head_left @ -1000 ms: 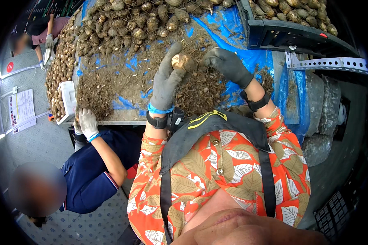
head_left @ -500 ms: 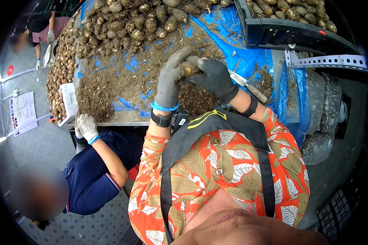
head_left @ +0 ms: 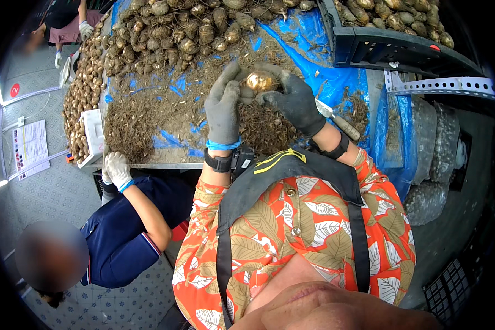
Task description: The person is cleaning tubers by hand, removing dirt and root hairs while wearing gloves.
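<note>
A golden-brown bulb (head_left: 261, 82) sits between my two gloved hands above the worktable. My left hand (head_left: 224, 106), in a grey glove, curls its fingers round the bulb's left side. My right hand (head_left: 295, 104), in a darker glove, holds the other side, with its thumb in front and fingers behind. Below the bulb lies a heap of dry, stringy roots (head_left: 264, 130). Beside my right hand rests a flat-bladed tool with a wooden handle (head_left: 346, 127); part of its blade is hidden by the glove.
Untrimmed rooty bulbs (head_left: 181, 33) are piled at the far side. Cleaner bulbs (head_left: 88, 91) line the left edge, near a white box (head_left: 93, 135). A dark crate (head_left: 390, 47) of bulbs and a perforated metal bar (head_left: 440, 84) stand right. A co-worker's gloved hand (head_left: 118, 169) is at left.
My hands have spread slightly apart and the bulb has turned, now showing its smooth golden side. The co-worker at the far left has shifted an arm.
</note>
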{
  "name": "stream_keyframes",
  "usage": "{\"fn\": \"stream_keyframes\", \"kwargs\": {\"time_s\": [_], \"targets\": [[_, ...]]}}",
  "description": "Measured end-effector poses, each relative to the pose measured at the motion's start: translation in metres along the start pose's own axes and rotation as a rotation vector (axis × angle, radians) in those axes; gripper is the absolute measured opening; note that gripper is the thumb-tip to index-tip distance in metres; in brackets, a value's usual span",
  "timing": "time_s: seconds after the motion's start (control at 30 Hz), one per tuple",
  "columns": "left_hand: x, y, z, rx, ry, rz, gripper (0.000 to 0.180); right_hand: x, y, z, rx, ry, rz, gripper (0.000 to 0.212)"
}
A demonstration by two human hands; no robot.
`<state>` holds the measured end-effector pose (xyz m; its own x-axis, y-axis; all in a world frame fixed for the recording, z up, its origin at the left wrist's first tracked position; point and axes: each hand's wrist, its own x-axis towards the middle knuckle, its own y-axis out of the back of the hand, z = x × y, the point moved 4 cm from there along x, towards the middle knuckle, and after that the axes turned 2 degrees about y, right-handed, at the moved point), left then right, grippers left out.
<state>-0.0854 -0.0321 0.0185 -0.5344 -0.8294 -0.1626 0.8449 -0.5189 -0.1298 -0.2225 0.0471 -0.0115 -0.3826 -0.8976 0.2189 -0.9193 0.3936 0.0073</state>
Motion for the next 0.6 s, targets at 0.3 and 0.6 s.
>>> {"fn": "stream_keyframes", "kwargs": {"time_s": [0.3, 0.6], "targets": [[-0.003, -0.002, -0.002, 0.259, 0.001, -0.062, 0.048, 0.012, 0.001, -0.020, 0.000, 0.162, -0.055, 0.044], [-0.010, -0.016, -0.004, 0.056, -0.038, -0.150, 0.050, 0.026, 0.016, 0.013, 0.114, -0.136, 0.076, 0.021]]}}
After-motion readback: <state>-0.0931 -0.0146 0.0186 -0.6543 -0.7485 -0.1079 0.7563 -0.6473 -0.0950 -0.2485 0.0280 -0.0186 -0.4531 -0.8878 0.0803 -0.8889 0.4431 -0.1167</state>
